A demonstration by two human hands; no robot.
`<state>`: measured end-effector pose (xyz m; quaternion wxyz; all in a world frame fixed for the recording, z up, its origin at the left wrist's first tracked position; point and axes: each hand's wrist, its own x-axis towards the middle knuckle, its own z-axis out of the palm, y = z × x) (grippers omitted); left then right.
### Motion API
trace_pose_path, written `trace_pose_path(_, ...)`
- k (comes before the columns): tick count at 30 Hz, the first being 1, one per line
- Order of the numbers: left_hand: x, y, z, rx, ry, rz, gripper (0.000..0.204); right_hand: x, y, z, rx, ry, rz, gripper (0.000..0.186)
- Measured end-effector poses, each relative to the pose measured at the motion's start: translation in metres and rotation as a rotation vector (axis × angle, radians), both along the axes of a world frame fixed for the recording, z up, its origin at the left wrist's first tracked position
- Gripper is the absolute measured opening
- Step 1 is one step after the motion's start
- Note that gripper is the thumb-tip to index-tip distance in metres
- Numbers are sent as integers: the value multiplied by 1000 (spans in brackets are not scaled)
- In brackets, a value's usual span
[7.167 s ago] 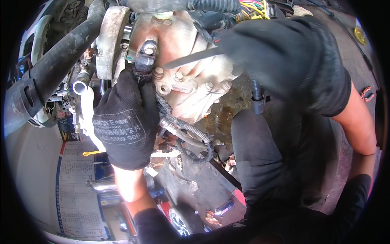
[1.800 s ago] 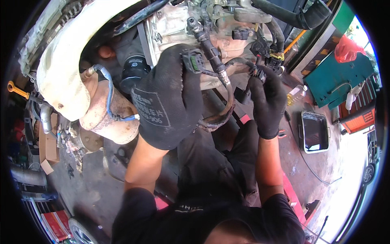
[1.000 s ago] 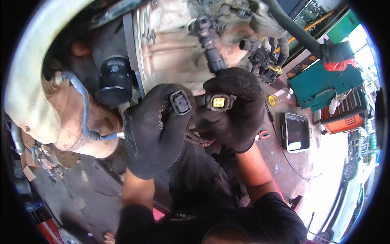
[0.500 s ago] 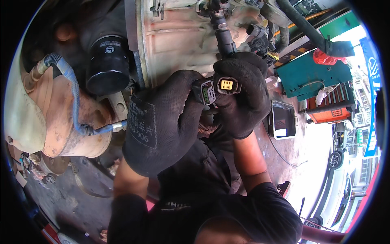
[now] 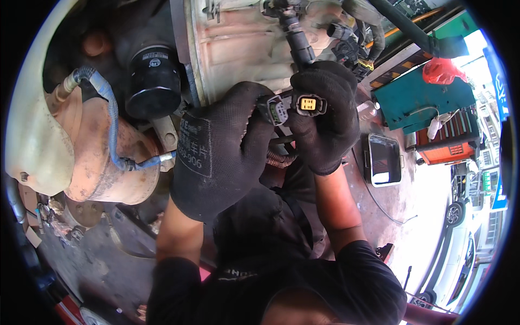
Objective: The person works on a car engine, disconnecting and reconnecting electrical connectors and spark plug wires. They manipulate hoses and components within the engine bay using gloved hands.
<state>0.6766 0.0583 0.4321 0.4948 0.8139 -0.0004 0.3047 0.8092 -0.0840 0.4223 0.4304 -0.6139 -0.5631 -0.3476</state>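
My left hand [image 5: 219,154], in a black printed knit glove, is closed on a dark connector [image 5: 277,111] with a grey and green inner face. Beside it, my right hand [image 5: 329,122], also gloved, grips a dark connector [image 5: 308,104] with a yellow inner block, its face turned up. The two connectors are close side by side, not joined; whether their housings touch I cannot tell. Below them a corrugated harness [image 5: 279,158] is partly hidden by the gloves. The engine's metal case [image 5: 233,54] with a black sensor body [image 5: 299,46] lies just beyond my hands.
At left are a black oil filter [image 5: 153,86], a rusty canister [image 5: 108,179] with a blue-sleeved lead and a pale shield [image 5: 32,135]. At right are a black hose [image 5: 401,24], a red bag [image 5: 441,70], an orange tool cabinet [image 5: 449,154], a tray [image 5: 383,160] and a white car [image 5: 452,260].
Since about a second ago both hands have risen slightly, and my left connector has turned toward the right one. In the last half second little has moved beyond a small upward shift.
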Motion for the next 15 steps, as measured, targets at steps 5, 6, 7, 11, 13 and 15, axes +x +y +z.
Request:
trace_pose_path(5,7,0,3,15,-32,6,13,-1,-12,-6,243,234,149,31)
trace_pose_path(6,6,-1,3,-24,-41,24,14,0,-12,-17,398,373,266,24)
trace_pose_path(7,3,-3,2,-66,-57,46,14,2,-15,-21,475,457,398,20)
trace_pose_path(11,6,-4,-4,-224,-169,68,22,-3,-43,-33,390,858,352,12)
trace_pose_path(13,6,-4,-4,-222,-191,80,24,-4,-49,-35,283,913,209,11)
trace_pose_path(15,5,1,-2,-169,-180,96,25,2,-54,-39,175,921,87,10)
